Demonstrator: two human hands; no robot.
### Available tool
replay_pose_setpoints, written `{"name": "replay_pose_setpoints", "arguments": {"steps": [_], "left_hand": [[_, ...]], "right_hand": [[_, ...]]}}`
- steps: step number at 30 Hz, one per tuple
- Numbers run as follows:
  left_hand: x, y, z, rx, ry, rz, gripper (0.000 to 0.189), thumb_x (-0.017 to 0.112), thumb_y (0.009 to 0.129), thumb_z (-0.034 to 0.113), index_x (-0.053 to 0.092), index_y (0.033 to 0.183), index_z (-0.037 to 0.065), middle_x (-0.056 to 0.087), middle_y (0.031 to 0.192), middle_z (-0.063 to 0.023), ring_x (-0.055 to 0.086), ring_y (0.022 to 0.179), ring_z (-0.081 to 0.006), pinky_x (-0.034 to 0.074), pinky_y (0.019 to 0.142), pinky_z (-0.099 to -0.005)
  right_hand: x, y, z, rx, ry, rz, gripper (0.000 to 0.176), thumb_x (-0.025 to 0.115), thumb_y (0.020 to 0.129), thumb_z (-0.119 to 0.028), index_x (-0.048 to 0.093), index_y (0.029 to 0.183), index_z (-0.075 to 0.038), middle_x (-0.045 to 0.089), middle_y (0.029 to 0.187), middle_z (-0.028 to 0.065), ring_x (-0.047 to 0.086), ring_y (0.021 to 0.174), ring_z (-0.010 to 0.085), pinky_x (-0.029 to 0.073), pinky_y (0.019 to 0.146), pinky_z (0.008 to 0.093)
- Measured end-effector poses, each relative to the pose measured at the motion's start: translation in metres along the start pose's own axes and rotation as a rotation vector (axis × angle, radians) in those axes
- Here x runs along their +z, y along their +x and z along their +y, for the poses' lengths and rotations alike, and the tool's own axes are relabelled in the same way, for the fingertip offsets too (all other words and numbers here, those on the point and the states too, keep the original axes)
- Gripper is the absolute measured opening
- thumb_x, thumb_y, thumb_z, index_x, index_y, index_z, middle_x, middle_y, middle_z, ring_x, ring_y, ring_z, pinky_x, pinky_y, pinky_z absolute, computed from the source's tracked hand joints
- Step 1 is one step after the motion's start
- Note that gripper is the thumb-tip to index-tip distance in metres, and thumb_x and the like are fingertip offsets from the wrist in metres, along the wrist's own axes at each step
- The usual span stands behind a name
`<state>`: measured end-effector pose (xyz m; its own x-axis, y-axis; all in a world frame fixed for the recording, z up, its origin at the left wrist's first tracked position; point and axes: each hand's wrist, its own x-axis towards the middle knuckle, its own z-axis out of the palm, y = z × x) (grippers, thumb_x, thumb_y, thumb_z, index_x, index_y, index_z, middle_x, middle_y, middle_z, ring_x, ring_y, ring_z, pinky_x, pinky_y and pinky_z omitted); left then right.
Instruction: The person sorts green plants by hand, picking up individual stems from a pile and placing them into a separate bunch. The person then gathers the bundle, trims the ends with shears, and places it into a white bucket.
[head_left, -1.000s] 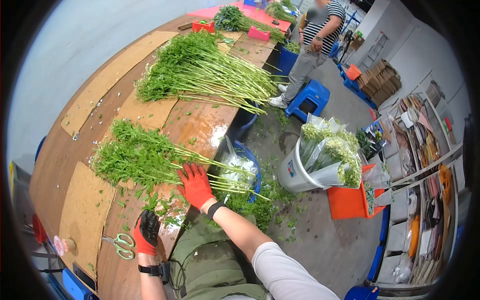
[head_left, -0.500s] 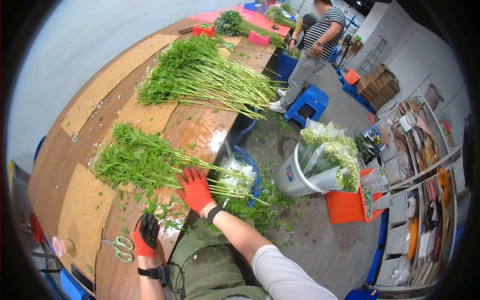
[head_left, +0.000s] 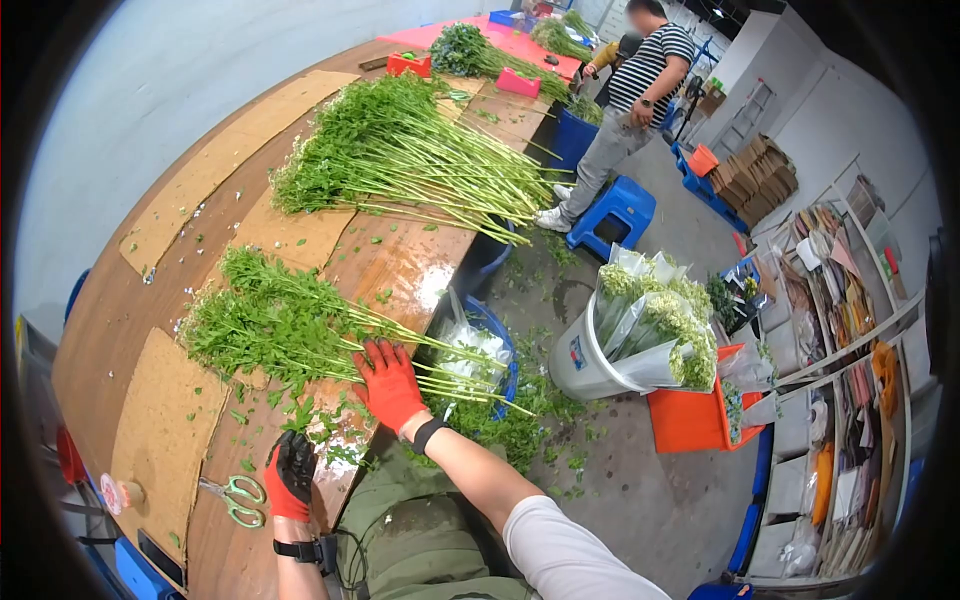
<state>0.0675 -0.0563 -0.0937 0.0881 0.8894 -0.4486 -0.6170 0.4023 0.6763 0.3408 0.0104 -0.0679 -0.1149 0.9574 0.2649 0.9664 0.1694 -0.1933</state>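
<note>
- Presses the right hand (head_left: 390,385), red-gloved, flat and spread-fingered onto the near bunch of stems (head_left: 290,325); closes around nothing.
- Rests the left hand (head_left: 292,475) at 7 o'clock of the right, near the edge of the worktop (head_left: 400,262), fingers curled under; cannot tell whether anything sits inside.
- Near bunch: lies across the worktop, leafy heads toward 9 o'clock of the right hand, cut ends overhanging the edge toward 3 o'clock.
- Scissors (head_left: 235,497) at 8 o'clock of the left hand, near it and untouched, beside a cardboard sheet (head_left: 165,430); loose leaves (head_left: 320,425) scattered between the two hands.
- Risk, as a judgement: may slide on the wet-looking wood and the leaf litter, and spill overhanging stems off the edge if the palm eases; may also kink thin stems under too heavy a press, or knock the scissors off with a careless forearm.
- Blue bin (head_left: 508,335) at 2 o'clock, below the overhang: holds crumpled clear plastic.
- White bucket (head_left: 578,358) on the floor at 3 o'clock, well apart: holds wrapped bunches (head_left: 655,320) with pale heads.
- Orange crate (head_left: 695,415) just beside the bucket: contents too hidden to tell.
- Far bunch (head_left: 400,150) at 12 o'clock, well apart; another person (head_left: 640,80) stands beyond at 1 o'clock.
</note>
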Motion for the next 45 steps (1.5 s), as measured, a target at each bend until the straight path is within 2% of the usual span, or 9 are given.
{"name": "replay_pose_setpoints", "arguments": {"steps": [5,7,10,16,25,32,34,37,45], "left_hand": [[-0.001,0.001,-0.003,0.012,-0.016,0.002,0.036,0.049,0.097,0.026,0.054,0.126,0.006,0.063,0.117,-0.0106,0.064,0.101,-0.0251,0.053,0.085,-0.0406],[-0.004,0.002,-0.007,0.200,0.369,-0.047,0.036,0.050,0.096,0.026,0.055,0.126,0.005,0.063,0.117,-0.0108,0.064,0.101,-0.0256,0.053,0.085,-0.0409],[-0.005,0.003,-0.005,0.068,0.057,-0.033,0.036,0.050,0.096,0.026,0.055,0.125,0.005,0.064,0.116,-0.0112,0.064,0.101,-0.0262,0.054,0.084,-0.0412],[-0.003,0.002,-0.008,0.209,0.355,-0.033,0.036,0.051,0.095,0.025,0.056,0.124,0.005,0.064,0.115,-0.0124,0.064,0.100,-0.0272,0.054,0.085,-0.0426],[0.003,-0.001,-0.003,0.065,0.042,0.018,0.036,0.050,0.096,0.026,0.056,0.124,0.005,0.064,0.115,-0.0127,0.064,0.100,-0.0275,0.053,0.086,-0.0432],[-0.006,0.003,-0.008,0.099,0.102,-0.023,0.037,0.050,0.096,0.026,0.055,0.125,0.005,0.064,0.116,-0.0132,0.064,0.101,-0.0279,0.053,0.087,-0.0434],[-0.006,0.004,-0.009,0.226,0.398,-0.062,0.037,0.050,0.096,0.026,0.055,0.125,0.004,0.064,0.116,-0.0136,0.064,0.101,-0.0281,0.053,0.087,-0.0434],[0.004,-0.003,-0.003,0.074,0.052,0.013,0.038,0.050,0.095,0.025,0.055,0.126,0.004,0.064,0.116,-0.0140,0.064,0.101,-0.0284,0.053,0.087,-0.0433],[-0.006,0.004,-0.008,0.171,0.255,-0.039,0.038,0.051,0.095,0.025,0.055,0.126,0.004,0.064,0.116,-0.0141,0.064,0.102,-0.0278,0.054,0.086,-0.0434]], "right_hand": [[0.001,-0.001,0.000,-0.003,-0.008,0.000,0.055,0.053,0.088,-0.041,0.048,0.135,-0.012,0.042,0.142,0.0139,0.035,0.132,0.0343,0.021,0.112,0.0498],[0.001,-0.001,0.000,-0.009,0.009,0.021,0.055,0.053,0.088,-0.041,0.048,0.135,-0.012,0.041,0.142,0.0142,0.035,0.131,0.0343,0.021,0.112,0.0501],[0.002,0.000,0.000,-0.007,0.007,0.018,0.055,0.053,0.088,-0.041,0.048,0.135,-0.012,0.041,0.142,0.0142,0.035,0.132,0.0344,0.021,0.112,0.0506],[0.003,0.000,0.001,-0.014,0.023,0.041,0.054,0.055,0.087,-0.040,0.050,0.133,-0.011,0.042,0.141,0.0146,0.036,0.131,0.0347,0.023,0.111,0.0506],[0.001,0.000,0.000,-0.015,0.020,0.049,0.054,0.057,0.086,-0.040,0.051,0.132,-0.011,0.043,0.139,0.0151,0.037,0.129,0.0346,0.024,0.110,0.0500],[0.002,0.000,0.000,-0.007,0.014,0.040,0.055,0.057,0.086,-0.040,0.051,0.133,-0.012,0.043,0.140,0.0152,0.037,0.130,0.0343,0.023,0.110,0.0495],[0.003,0.000,0.000,-0.012,0.011,0.048,0.055,0.058,0.086,-0.040,0.050,0.133,-0.011,0.043,0.140,0.0138,0.038,0.129,0.0344,0.025,0.110,0.0503],[0.003,-0.001,-0.001,0.001,0.021,0.032,0.056,0.056,0.087,-0.040,0.049,0.134,-0.012,0.043,0.141,0.0158,0.037,0.130,0.0344,0.023,0.111,0.0492],[0.002,0.000,-0.001,-0.008,0.021,0.041,0.055,0.056,0.087,-0.040,0.049,0.134,-0.012,0.043,0.140,0.0146,0.037,0.130,0.0343,0.023,0.110,0.0499]]}}
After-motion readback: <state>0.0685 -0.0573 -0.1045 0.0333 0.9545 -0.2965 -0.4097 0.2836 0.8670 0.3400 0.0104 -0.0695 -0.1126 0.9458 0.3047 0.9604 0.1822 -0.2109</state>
